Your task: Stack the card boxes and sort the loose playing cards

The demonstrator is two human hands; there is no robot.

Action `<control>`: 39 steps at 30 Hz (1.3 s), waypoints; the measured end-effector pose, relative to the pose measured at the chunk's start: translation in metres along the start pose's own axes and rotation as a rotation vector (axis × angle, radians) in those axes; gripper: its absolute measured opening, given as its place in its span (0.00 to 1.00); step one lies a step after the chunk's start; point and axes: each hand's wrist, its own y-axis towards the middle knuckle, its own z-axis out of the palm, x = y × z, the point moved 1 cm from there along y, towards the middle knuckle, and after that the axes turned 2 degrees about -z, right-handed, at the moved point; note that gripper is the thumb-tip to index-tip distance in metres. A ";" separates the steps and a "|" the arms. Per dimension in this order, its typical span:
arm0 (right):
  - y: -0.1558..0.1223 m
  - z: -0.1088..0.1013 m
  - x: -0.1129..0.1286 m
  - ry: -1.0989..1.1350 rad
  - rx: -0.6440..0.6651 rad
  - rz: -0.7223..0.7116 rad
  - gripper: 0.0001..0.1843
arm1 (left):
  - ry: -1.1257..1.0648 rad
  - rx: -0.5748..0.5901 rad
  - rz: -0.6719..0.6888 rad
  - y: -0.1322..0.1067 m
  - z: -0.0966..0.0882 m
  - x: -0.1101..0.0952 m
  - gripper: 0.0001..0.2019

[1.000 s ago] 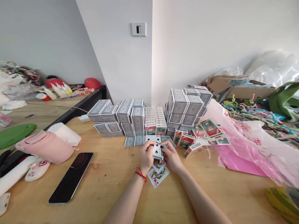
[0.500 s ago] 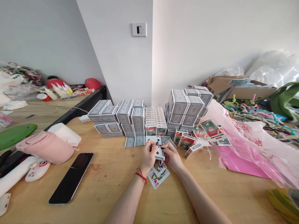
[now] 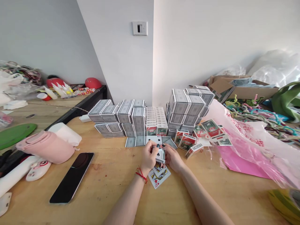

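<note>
My left hand (image 3: 148,157) and my right hand (image 3: 172,157) meet over the wooden table (image 3: 112,184), both closed on a small deck of playing cards (image 3: 160,154) whose top card shows a black spade. A red string circles my left wrist. Under my hands lie loose face-up cards (image 3: 159,176), one a red court card. Just beyond my fingers rest a face-up two of spades (image 3: 155,139) and face-down cards (image 3: 135,141). Stacks of grey-patterned card packs (image 3: 124,117) stand behind them.
A black phone (image 3: 72,176) lies at the left beside a pink container (image 3: 47,147). Red-and-green card boxes (image 3: 201,136) are scattered at the right, by a pink plastic bag (image 3: 246,143). A cardboard box (image 3: 236,87) and coloured cords (image 3: 257,115) sit at the far right.
My hands have drawn closer together around the deck and squared it up. The cards on the table have not moved.
</note>
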 end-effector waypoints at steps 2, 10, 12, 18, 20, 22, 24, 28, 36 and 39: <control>-0.001 -0.003 0.001 -0.011 0.071 0.052 0.12 | -0.012 0.024 -0.022 -0.001 0.000 -0.001 0.10; -0.002 -0.016 0.000 0.023 0.227 0.089 0.14 | 0.152 -0.086 0.102 0.004 -0.007 -0.006 0.07; -0.001 -0.015 -0.001 0.027 0.213 0.064 0.14 | 0.179 -0.107 0.101 0.006 -0.008 -0.006 0.06; 0.002 -0.009 -0.004 -0.014 0.079 -0.066 0.16 | 0.237 -0.166 0.020 0.009 -0.009 -0.004 0.12; 0.003 -0.008 -0.006 -0.059 0.035 -0.107 0.17 | 0.250 -0.166 0.023 0.009 -0.007 -0.003 0.13; 0.004 -0.006 -0.007 -0.112 0.005 -0.139 0.18 | 0.261 -0.156 0.060 0.009 -0.006 -0.002 0.12; 0.004 -0.004 -0.008 -0.161 -0.011 -0.166 0.18 | 0.289 -0.153 0.095 0.009 -0.005 0.000 0.11; 0.003 -0.001 -0.007 -0.243 -0.027 -0.190 0.20 | 0.377 -0.169 0.080 0.010 -0.006 0.002 0.11; 0.001 -0.001 -0.005 -0.313 -0.029 -0.179 0.23 | 0.396 -0.147 0.040 0.010 -0.007 0.002 0.12; 0.002 -0.002 -0.007 -0.314 -0.027 -0.185 0.23 | 0.364 -0.143 0.036 0.011 -0.007 0.003 0.12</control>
